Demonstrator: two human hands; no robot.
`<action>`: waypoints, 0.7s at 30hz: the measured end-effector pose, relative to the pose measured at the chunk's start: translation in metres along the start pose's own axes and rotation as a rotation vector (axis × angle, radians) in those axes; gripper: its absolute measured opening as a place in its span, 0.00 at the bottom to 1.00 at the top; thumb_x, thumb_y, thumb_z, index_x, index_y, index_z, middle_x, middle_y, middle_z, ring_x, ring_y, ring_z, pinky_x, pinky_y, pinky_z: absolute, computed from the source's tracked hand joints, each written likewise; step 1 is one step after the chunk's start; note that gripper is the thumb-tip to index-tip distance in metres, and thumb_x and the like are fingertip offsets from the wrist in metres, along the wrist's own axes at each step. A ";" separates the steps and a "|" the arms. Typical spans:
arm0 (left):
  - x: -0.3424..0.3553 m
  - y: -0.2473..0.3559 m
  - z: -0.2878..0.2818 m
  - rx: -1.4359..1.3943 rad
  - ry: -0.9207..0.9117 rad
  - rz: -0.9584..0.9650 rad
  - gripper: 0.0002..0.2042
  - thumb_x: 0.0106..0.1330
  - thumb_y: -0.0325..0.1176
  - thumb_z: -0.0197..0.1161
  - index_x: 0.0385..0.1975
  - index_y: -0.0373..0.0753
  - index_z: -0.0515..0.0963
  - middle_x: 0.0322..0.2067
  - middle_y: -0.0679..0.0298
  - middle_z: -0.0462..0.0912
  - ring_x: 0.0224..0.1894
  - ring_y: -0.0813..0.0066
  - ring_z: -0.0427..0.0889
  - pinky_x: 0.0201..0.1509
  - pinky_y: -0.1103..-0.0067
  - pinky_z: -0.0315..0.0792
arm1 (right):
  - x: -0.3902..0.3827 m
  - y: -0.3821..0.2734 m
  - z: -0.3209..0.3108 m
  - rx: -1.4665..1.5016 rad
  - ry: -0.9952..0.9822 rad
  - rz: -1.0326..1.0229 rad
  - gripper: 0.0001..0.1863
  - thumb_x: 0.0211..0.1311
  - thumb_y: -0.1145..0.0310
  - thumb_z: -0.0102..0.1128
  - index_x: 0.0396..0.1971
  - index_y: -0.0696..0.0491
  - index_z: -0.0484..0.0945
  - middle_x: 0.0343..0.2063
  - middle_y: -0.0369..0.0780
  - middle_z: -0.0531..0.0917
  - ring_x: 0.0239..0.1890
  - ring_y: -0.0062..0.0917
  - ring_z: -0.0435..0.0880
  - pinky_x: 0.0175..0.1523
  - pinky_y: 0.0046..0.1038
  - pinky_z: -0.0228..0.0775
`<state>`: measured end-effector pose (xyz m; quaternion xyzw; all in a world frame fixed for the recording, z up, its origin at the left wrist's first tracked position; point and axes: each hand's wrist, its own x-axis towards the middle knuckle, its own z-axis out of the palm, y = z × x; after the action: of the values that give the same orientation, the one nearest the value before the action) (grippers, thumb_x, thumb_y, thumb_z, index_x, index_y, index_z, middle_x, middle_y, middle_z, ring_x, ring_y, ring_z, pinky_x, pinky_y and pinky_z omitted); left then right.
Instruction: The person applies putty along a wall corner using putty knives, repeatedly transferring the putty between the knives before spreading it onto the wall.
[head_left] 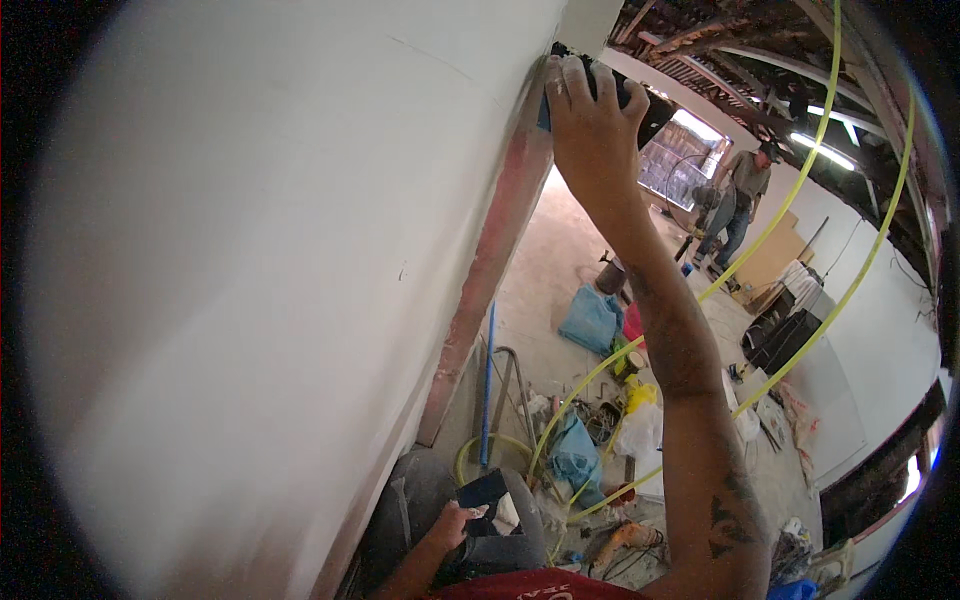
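Observation:
My right hand (pixel 595 125) is raised high, at the upper end of a big white wall panel (pixel 260 250). Its fingers are bent over a dark flat spreader blade (pixel 655 112), pressed at the panel's edge, where a bare reddish strip (pixel 490 250) runs down. Much of the blade is hidden behind the hand. Low down, my left hand (pixel 458 522) grips a dark flat plate (pixel 482 491) by its side. A lump of white putty (pixel 506 516) lies on that plate, above a grey rounded surface.
Yellow hoses (pixel 830 150) loop across the right side. Blue bags (pixel 590 320), a blue pole (pixel 489 390), plastic bags and loose tools litter the floor. A person (pixel 740 205) stands farther back near a large fan. Black cases (pixel 785 340) lie by the right wall.

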<state>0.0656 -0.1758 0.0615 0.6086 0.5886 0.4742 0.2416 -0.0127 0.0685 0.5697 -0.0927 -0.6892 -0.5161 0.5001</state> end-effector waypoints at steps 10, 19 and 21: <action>0.001 0.010 -0.008 -0.097 0.040 0.023 0.19 0.44 0.21 0.54 0.41 0.35 0.77 0.39 0.49 0.79 0.46 0.55 0.77 0.49 0.73 0.69 | -0.019 -0.022 -0.001 0.003 -0.005 -0.007 0.21 0.48 0.66 0.53 0.45 0.55 0.73 0.45 0.39 0.71 0.52 0.32 0.65 0.52 0.45 0.51; -0.002 0.035 -0.022 -0.125 0.011 -0.108 0.20 0.44 0.17 0.53 0.41 0.35 0.77 0.42 0.51 0.78 0.49 0.57 0.75 0.51 0.74 0.68 | -0.069 -0.061 -0.015 0.053 -0.147 -0.008 0.24 0.49 0.65 0.52 0.49 0.57 0.71 0.48 0.41 0.69 0.54 0.34 0.62 0.53 0.45 0.52; -0.003 0.038 -0.022 -0.086 0.006 -0.112 0.20 0.44 0.16 0.53 0.41 0.35 0.77 0.42 0.51 0.78 0.49 0.58 0.75 0.51 0.74 0.68 | -0.087 -0.070 -0.015 0.047 -0.159 -0.013 0.24 0.49 0.64 0.53 0.48 0.57 0.71 0.49 0.42 0.68 0.56 0.35 0.61 0.54 0.47 0.52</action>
<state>0.0653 -0.1915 0.1027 0.5622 0.6015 0.4867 0.2920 -0.0070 0.0587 0.4576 -0.1171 -0.7392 -0.4941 0.4424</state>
